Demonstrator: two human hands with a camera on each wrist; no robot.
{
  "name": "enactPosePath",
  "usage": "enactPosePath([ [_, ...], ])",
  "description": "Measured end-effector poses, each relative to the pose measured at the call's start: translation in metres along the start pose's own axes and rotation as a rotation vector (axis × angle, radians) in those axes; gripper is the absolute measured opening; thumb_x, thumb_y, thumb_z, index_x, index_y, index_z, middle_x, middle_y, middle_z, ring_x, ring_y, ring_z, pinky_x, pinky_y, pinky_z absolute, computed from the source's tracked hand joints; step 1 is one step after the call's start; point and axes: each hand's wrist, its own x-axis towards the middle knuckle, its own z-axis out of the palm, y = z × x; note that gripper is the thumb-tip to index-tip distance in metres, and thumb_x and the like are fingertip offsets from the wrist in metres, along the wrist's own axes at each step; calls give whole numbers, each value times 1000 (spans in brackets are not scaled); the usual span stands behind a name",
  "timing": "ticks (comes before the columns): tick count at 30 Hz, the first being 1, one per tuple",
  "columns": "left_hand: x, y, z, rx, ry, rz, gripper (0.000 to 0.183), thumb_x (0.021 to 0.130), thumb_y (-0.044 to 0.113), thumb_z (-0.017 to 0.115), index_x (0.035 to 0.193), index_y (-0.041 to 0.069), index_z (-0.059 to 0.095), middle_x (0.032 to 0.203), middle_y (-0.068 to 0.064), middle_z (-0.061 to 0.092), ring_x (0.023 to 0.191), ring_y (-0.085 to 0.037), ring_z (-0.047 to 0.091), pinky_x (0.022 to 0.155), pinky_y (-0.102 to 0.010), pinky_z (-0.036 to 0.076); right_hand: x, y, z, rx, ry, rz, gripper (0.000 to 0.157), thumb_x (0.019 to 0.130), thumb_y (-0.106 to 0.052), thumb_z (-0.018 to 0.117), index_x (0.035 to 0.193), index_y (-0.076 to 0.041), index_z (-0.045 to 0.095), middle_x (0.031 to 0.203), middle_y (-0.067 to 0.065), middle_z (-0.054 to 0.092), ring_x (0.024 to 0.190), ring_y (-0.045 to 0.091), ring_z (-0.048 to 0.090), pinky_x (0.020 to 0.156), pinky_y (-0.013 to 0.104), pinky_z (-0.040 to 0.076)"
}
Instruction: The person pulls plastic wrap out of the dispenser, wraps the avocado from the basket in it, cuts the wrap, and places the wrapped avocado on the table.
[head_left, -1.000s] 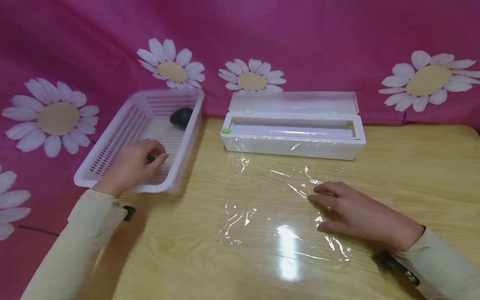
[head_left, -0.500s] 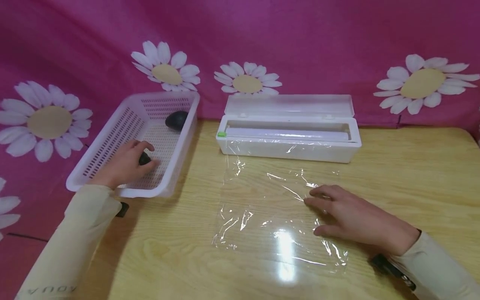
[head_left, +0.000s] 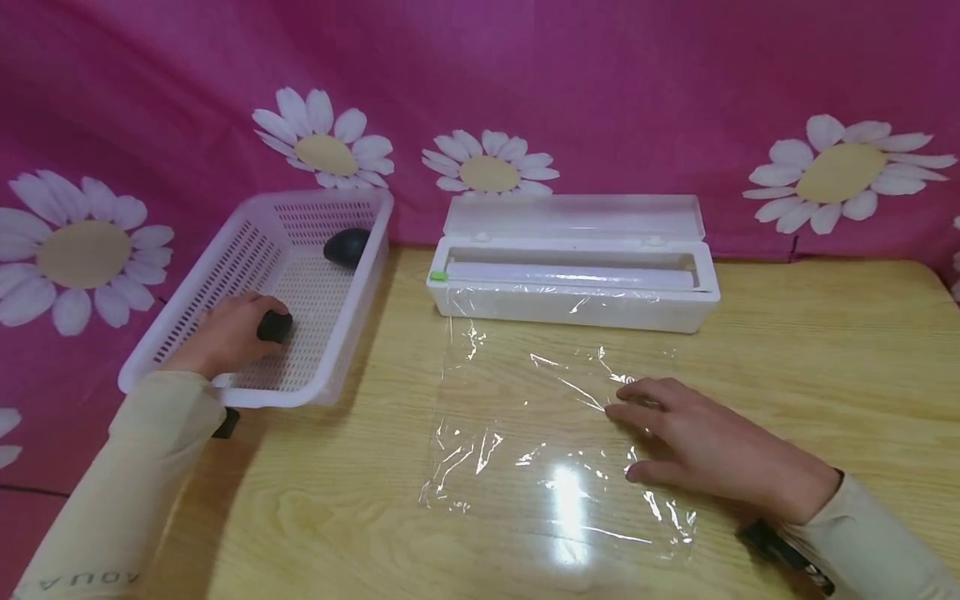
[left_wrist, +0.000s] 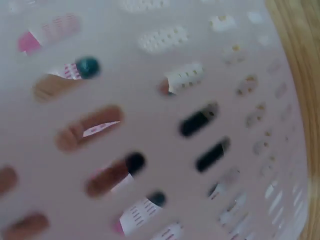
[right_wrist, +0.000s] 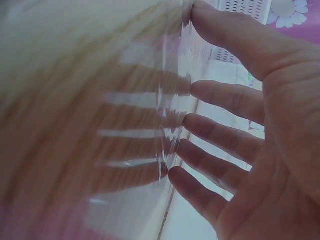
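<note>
In the head view my left hand (head_left: 225, 337) reaches down into a white slotted plastic basket (head_left: 322, 392), its fingers and thumb round a dark green, nearly black avocado (head_left: 275, 327). A second dark avocado (head_left: 346, 248) lies against the basket's far right wall. The left wrist view looks through the basket wall (left_wrist: 150, 115), where dark green and finger-coloured patches show in the slots. Spread out in front of me is a sheet of clear cling film (head_left: 495, 417). My right hand (head_left: 705, 442) rests its spread fingertips at the film's right part, holding nothing.
Behind the film stands a long white dispenser box (head_left: 577, 310), lid (head_left: 573, 218) up, with a film roll (head_left: 570, 275) inside and a green slider (head_left: 438, 276) at its left end. A pink flowered cloth (head_left: 615, 100) hangs behind the wooden table (head_left: 322, 492).
My left hand has shifted slightly left and lower in the basket, and more of the avocado it holds shows. The right hand stays at the film; the head view has moved a little.
</note>
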Motion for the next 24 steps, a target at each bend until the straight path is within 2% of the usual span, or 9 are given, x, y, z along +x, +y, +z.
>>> enactPosePath([
  [1,-1,-1,0,-8,6,1,55,83,12,81,131,-4,59,139,-36,52,129,-59,46,101,-80,37,1,0,0,-2,1,-4,66,85,-44,83,142,-18,64,146,9,59,135,32,56,110,55,50],
  [6,-1,-11,1,-21,43,44,53,85,4,78,131,-13,59,142,-38,47,132,-56,45,113,-67,39,3,0,0,-2,-9,-9,67,85,-47,83,142,-18,63,146,8,59,136,32,55,110,54,50],
  [8,-2,-14,1,-25,44,32,52,87,7,77,132,-13,59,145,-38,45,134,-56,44,114,-67,38,3,0,0,-13,-5,-10,67,84,-47,83,142,-19,64,146,7,59,135,31,55,109,54,51],
  [12,-1,-18,2,-13,70,60,51,89,13,78,130,-11,61,141,-37,50,130,-55,48,112,-67,39,2,2,1,-24,14,-20,67,83,-47,84,140,-19,65,144,7,60,133,31,56,108,54,51],
  [15,-1,-19,2,-21,53,72,54,89,17,78,133,-9,59,138,-37,54,127,-54,52,110,-66,41,0,3,2,-31,26,-22,66,82,-47,84,139,-18,65,143,7,60,132,31,57,107,54,51],
  [20,0,-17,1,-59,-35,-8,62,88,18,80,140,-4,54,142,-34,52,126,-50,53,110,-67,43,-2,4,3,-41,40,-21,67,82,-48,84,139,-18,65,142,7,60,131,32,59,106,55,52],
  [24,-2,-20,3,-60,-38,-27,63,84,12,83,138,-5,55,138,-33,56,122,-48,55,107,-66,45,1,4,5,-43,39,-29,67,83,-49,83,140,-19,65,143,7,60,131,32,59,106,55,52],
])
